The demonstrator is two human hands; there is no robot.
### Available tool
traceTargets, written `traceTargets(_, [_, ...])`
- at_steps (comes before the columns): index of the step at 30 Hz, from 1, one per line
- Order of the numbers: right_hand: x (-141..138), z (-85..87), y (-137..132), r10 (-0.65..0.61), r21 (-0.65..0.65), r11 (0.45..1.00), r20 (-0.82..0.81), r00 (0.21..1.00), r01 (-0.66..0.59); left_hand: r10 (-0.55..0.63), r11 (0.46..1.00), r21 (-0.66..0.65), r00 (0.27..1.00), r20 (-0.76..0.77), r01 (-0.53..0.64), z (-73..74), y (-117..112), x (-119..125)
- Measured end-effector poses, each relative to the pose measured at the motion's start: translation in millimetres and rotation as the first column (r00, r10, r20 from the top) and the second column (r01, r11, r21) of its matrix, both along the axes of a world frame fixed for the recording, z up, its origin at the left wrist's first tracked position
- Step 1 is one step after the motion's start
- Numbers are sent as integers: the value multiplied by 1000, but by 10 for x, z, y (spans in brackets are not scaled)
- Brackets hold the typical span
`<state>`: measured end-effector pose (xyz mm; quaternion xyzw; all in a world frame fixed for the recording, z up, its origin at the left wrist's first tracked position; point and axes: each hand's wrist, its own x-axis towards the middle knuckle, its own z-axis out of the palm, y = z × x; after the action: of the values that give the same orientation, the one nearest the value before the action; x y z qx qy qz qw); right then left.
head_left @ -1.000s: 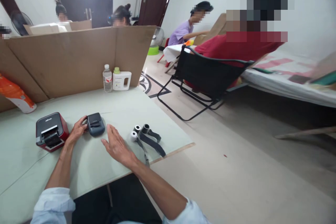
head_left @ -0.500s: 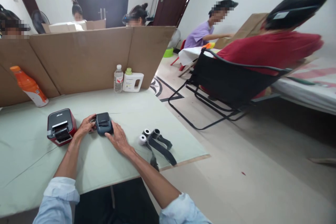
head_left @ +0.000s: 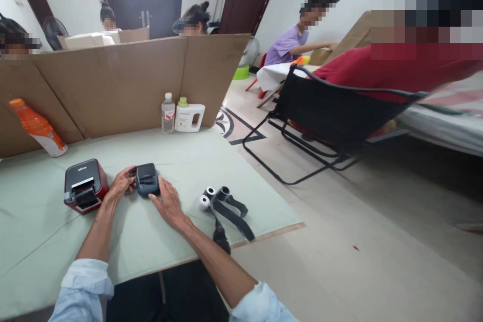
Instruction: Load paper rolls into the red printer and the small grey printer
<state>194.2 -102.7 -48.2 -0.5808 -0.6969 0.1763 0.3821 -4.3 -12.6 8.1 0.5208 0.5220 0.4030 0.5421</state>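
Note:
A small dark blue-black portable printer (head_left: 147, 179) lies on the green-covered table between my hands. My left hand (head_left: 124, 181) is at its left side, fingers curled against the edge. On the opposite side, my right hand (head_left: 168, 202) presses along the edge, its thumb at the near corner. Together they hold the device from both sides. Left of my left hand stands a larger black and red label printer (head_left: 86, 185) with a dark slot piece at its front. Several small rolls (head_left: 205, 203), with dark strips (head_left: 234, 217) trailing from them, lie to the right of my right hand.
A cardboard screen (head_left: 124, 83) runs along the table's back. Before it are an orange bottle (head_left: 39, 128), a clear water bottle (head_left: 168, 114) and a white jug (head_left: 189, 117). To the right, a person in red sits in a black folding chair (head_left: 332, 110); others sit farther off.
The view has shifted slightly. Both hands stay at the sides of the small printer, which has hardly moved on the table.

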Motion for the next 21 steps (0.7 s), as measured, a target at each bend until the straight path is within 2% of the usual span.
traceTargets(7, [-8, 14, -13, -9, -15, 1000, -1, 1000, 9, 23, 999, -25, 1000, 9, -23, 43, 11, 31])
traceTargets(15, [15, -12, -18, -13, -45, 999, 16, 1000, 14, 66, 995, -66, 997, -47, -69, -74, 123, 36])
traceTargets(21, [0, -13, -8, -6, -26, 1000, -14, 1000, 6, 85, 995, -39, 995, -54, -87, -21, 7, 81])
